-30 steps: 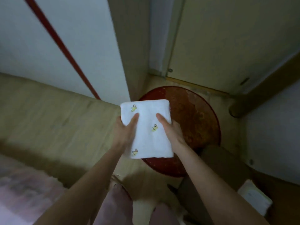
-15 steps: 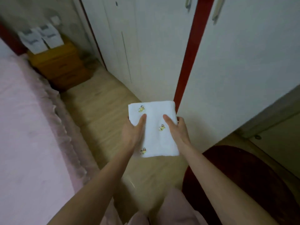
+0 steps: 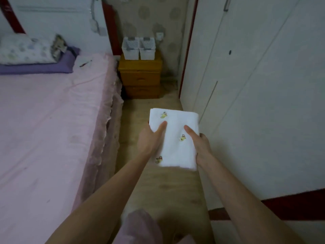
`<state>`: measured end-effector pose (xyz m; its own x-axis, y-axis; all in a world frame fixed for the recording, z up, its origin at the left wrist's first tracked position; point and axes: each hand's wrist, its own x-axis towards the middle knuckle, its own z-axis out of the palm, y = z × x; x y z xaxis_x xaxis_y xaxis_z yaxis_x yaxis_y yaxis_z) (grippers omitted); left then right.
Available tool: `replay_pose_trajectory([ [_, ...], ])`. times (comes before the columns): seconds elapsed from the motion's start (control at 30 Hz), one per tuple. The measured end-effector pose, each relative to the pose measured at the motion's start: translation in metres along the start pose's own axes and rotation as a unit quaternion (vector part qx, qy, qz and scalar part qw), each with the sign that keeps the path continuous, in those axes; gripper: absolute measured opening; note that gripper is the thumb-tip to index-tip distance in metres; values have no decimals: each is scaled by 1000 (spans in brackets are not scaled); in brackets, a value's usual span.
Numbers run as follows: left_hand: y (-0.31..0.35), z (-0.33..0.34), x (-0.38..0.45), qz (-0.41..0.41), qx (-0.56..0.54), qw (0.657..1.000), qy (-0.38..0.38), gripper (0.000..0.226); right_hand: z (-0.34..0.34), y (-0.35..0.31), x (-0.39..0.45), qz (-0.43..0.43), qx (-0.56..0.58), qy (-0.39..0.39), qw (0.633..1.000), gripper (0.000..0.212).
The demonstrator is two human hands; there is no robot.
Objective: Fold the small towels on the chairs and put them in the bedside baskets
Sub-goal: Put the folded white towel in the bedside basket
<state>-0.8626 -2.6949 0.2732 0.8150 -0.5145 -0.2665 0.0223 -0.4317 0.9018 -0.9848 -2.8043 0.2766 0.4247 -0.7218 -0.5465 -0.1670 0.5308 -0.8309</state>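
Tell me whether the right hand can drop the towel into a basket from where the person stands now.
Probably not yet. The right hand and left hand hold the folded towel well short of the two white baskets on the nightstand. The floor between looks unobstructed, so walking closer should do.

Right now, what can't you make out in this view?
- Insides of the two white baskets on the nightstand: too far off, walls hide the contents.
- Fingers of the left hand and right hand: under the folded towel.
- Towel's small yellow prints: too blurred to identify.
- Wardrobe: cut off by the frame edges.
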Motion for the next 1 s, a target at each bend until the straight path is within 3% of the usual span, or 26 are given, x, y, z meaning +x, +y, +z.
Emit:
replay_pose_trajectory([
  [0.13,23,-5,96,-4,-21,999,35,50,51,-47,82,-64,-49,-40,996,41],
  [0.23,36,-13,180,15,-18,998,56,63,92,-79,150,-104,-103,-53,988,41],
  [0.43,93,-42,348,30,0,997,70,90,195,-165,266,-125,-72,-71,987,51],
  [0.63,145,-44,499,42,11,999,25,73,255,-235,387,-153,-109,-37,981,45],
  [0.77,164,-29,604,33,2,999,12,78,290,-277,488,-169,-174,-26,970,67],
  [0.87,174,-22,677,24,-26,999,14,58,322,-303,562,-152,-154,-43,975,57],
  [1.0,194,-21,768,-4,-50,998,27,53,364,-348,643,-146,-183,-62,970,53],
])
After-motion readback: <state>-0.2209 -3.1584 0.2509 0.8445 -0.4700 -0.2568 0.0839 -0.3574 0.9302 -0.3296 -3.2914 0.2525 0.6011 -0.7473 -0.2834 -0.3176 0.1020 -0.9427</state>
